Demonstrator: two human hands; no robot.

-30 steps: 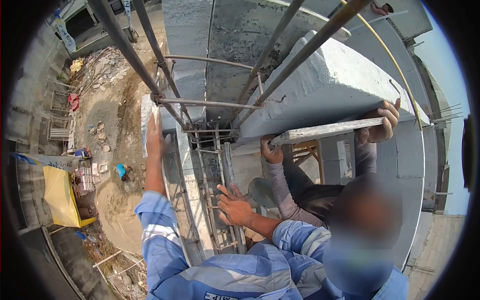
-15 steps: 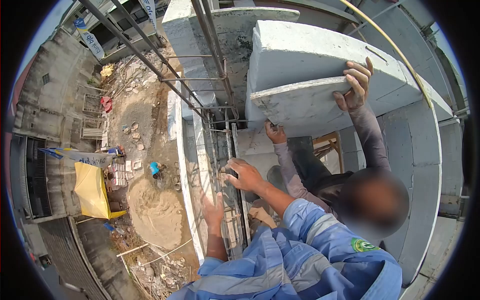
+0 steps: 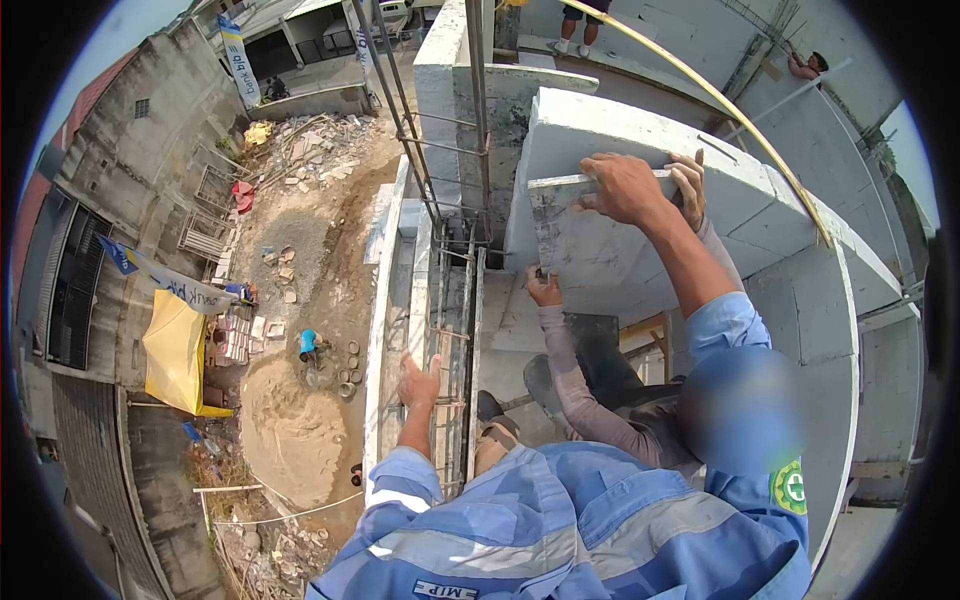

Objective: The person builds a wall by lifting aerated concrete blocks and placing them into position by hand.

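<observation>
In the head view, my right hand (image 3: 625, 190) is bent over the top edge of the board (image 3: 585, 235), its thumb and fingers clamped around that edge. The board stands tilted against the side of the pale block wall (image 3: 660, 125), below the wall's top. A co-worker's upper hand (image 3: 688, 185) is just beside mine, at the right end of the same edge, and the co-worker's lower hand (image 3: 545, 288) is at the board's bottom left corner. The co-worker's grey sleeve (image 3: 575, 375) reaches up from below.

My left hand (image 3: 420, 384) is open, thumb spread away from the fingers, over the narrow channel (image 3: 396, 325) at the building's edge. I can't tell whether it touches anything there. The steel bars (image 3: 470, 300) run just to its right, well apart from the board. A yellow hose or rod (image 3: 735, 108) curves over the block wall. Far below on my left lie a sand pile (image 3: 290, 430) and a yellow tarp (image 3: 172, 350).
</observation>
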